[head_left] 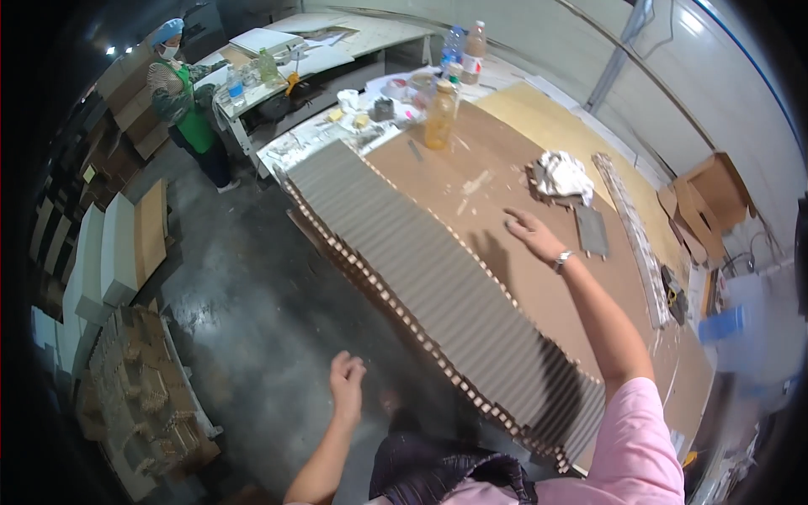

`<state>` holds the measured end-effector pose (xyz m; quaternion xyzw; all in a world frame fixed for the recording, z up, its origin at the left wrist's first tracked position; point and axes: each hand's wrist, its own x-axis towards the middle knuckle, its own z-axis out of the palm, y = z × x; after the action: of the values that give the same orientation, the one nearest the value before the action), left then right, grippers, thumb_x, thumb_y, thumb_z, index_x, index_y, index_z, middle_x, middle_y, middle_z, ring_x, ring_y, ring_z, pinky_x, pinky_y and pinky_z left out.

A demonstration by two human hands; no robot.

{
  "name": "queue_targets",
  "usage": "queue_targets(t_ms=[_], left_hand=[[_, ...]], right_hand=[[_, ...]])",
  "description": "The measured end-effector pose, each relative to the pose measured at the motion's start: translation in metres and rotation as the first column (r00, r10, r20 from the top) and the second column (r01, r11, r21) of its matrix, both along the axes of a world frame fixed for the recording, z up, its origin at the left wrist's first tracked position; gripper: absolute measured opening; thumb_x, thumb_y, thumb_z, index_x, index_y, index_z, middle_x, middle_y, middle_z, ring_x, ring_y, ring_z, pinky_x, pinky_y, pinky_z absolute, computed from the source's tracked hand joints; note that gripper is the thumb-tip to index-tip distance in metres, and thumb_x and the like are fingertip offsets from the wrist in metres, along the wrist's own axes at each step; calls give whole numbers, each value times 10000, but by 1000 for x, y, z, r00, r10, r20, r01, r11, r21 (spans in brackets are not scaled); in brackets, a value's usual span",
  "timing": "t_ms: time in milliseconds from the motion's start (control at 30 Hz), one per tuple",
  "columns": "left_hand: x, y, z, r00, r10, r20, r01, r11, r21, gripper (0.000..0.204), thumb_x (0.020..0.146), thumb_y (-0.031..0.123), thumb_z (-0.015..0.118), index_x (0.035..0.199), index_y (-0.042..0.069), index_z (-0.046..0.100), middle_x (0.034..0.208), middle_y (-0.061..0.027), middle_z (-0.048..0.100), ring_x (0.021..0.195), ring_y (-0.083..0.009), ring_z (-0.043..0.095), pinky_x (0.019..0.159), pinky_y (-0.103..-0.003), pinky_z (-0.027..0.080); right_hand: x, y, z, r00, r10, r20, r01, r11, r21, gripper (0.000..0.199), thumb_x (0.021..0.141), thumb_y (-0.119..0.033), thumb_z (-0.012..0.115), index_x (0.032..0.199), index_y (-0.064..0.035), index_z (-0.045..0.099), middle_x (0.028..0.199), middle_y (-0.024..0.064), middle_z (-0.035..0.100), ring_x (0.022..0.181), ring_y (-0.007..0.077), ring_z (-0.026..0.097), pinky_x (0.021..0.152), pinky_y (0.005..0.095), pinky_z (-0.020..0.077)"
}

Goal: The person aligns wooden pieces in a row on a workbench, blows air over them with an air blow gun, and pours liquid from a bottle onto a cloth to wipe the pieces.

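A long row of thin grey strips (pixel 421 261), packed side by side, lies along the near-left edge of the brown-covered table (pixel 522 278). Their ends show as pale, block-like tips along both long sides. Above the brown surface, past the row's far-right side, hovers my right hand (pixel 536 237); its fingers are stretched out and nothing is held. My left hand (pixel 346 385) hangs over the floor beside the table, fingers loosely bent and apart, also holding nothing. To the right of my right hand lie a small grey panel (pixel 592 231) and a crumpled white cloth (pixel 564 177) on a dark stack.
Bottles, including one of amber liquid (pixel 440 116), stand at the table's far end. A pale spotted strip (pixel 631 244) and an open cardboard box (pixel 711 202) are at right. A co-worker (pixel 189 109) stands at another table. Stacked cardboard pieces (pixel 147 396) sit on the floor left.
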<state>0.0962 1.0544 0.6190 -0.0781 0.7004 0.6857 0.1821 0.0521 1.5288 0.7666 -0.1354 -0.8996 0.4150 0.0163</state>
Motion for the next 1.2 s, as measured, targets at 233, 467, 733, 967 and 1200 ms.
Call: queue_targets(t_ms=[233, 467, 733, 967, 1200], left_hand=[[213, 71, 59, 944, -274, 183, 241, 953, 184, 496, 887, -29, 584, 1349, -27, 404, 1118, -139, 617, 1005, -162, 604, 885, -276, 493], [314, 142, 75, 878, -456, 148, 424, 882, 204, 753, 818, -35, 680, 1437, -48, 251, 1328, -181, 469, 1058, -184, 575, 908, -298, 504], [367, 187, 114, 808, -589, -15, 583, 803, -124, 910, 819, 156, 733, 1434, -81, 105, 1314, -269, 523, 1033, -276, 644, 838, -350, 538], [372, 218, 117, 803, -570, -174, 437, 762, -478, 710, 838, 154, 688, 1326, -127, 256, 1035, -263, 663, 949, -383, 664, 810, -405, 530], [378, 209, 105, 735, -658, -163, 339, 565, -752, 672, 826, 342, 702, 1199, -121, 390, 880, -241, 689, 860, -403, 675, 789, -437, 527]], right_hand=[[205, 47, 29, 997, -58, 49, 68, 971, -231, 713, 931, -511, 539, 1431, -22, 403, 1441, 159, 437, 1362, 247, 370, 1128, 365, 275], [353, 44, -12, 998, -24, -56, -8, 863, -506, 859, 794, -456, 720, 1462, -56, 356, 1460, 133, 417, 1369, 265, 363, 1135, 391, 271], [407, 7, -44, 985, 121, -126, -171, 811, -560, 1138, 555, -147, 869, 1504, -41, 250, 1527, 128, 330, 1410, 254, 305, 1166, 362, 219], [407, 8, -51, 983, 139, -116, -179, 832, -526, 1091, 544, -141, 861, 1484, -39, 316, 1500, 126, 381, 1375, 237, 356, 1155, 344, 237], [399, 14, -49, 964, 230, -132, -265, 808, -526, 1073, 607, -226, 854, 1498, -46, 284, 1524, 152, 330, 1408, 252, 308, 1166, 354, 217]])
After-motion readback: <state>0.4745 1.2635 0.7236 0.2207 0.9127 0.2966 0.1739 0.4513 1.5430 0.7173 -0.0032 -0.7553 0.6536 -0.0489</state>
